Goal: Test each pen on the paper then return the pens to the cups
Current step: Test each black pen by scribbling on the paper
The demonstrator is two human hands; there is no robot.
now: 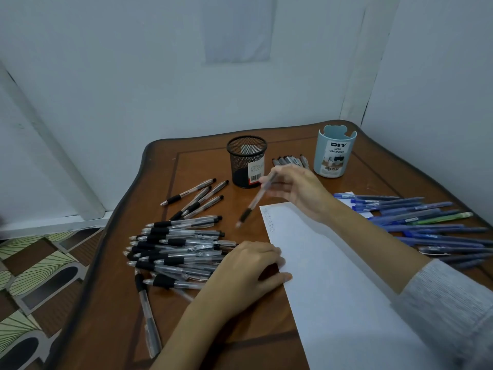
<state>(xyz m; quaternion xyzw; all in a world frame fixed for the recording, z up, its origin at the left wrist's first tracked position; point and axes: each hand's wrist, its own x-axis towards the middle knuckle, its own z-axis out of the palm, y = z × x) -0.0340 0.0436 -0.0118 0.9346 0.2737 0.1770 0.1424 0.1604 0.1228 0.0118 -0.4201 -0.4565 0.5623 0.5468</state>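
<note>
Head view — pen (253, 206) pinched in right hand (296, 192), tip hung just left of paper (333, 276), near mesh cup (246, 161). Left hand (248, 268) laid flat on paper's left edge — likely for steadying. Pen pile (181, 249) left of it.

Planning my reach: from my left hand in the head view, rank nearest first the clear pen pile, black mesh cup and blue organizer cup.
1. Clear pen pile, right at the left hand, on its left.
2. Black mesh cup, farther back, centre.
3. Blue organizer cup, back right corner.
</note>
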